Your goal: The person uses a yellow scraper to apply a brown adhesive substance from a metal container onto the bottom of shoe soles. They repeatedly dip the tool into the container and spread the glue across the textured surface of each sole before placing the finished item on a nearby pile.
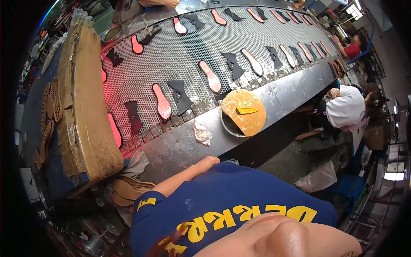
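Note:
My left hand (208, 162) is at the metal table's front edge, close against my dark blue shirt; its fingers are hidden. My right hand is out of the picture. Just beyond the left hand, a crumpled whitish rag (201, 132) lies on the metal ledge (184, 147). To its right stands a round container (233, 128), mostly covered by a tan, smeared board (250, 100) with a small yellow tool (247, 110) on it. On the mesh conveyor (188, 77), pink-topped shoe soles (162, 102) lie in two rows beside black shoe uppers (180, 97).
A cardboard-covered housing (92, 115) spans the conveyor's left end, with red light at its opening. Tan soles (46, 120) lie on its left; more tan soles (128, 190) are below it. A person in white (346, 107) sits at the right, and another in red (353, 49) farther off.

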{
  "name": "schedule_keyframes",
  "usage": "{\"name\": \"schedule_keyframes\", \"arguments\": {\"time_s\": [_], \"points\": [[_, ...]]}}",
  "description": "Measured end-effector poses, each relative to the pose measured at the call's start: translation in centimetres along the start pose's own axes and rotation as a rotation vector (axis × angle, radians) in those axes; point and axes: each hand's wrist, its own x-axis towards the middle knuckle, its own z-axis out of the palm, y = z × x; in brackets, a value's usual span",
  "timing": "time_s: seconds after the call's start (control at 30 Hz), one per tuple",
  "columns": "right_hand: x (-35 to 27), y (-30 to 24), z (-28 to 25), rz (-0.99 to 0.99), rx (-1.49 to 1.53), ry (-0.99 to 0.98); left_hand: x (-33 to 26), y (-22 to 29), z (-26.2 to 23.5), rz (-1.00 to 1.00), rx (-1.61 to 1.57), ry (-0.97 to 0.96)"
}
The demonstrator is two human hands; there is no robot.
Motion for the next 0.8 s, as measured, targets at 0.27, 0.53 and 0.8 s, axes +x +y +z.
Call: {"name": "schedule_keyframes", "arguments": {"time_s": [0.27,0.53,0.8], "points": [[4.8,-4.1,-5.5,-0.143,-0.212,-0.097,-6.6,2.9,-3.6,-0.325,-0.575,-0.004],[4.2,-22.1,-14.8,-0.819,0.387,-0.347,-7.3,7.4,-3.8,-0.506,-0.471,0.180],[-0.4,-24.2,-14.7,-0.923,0.430,-0.006,-15.1,9.6,-1.3,-0.290,-0.360,0.516]]}}
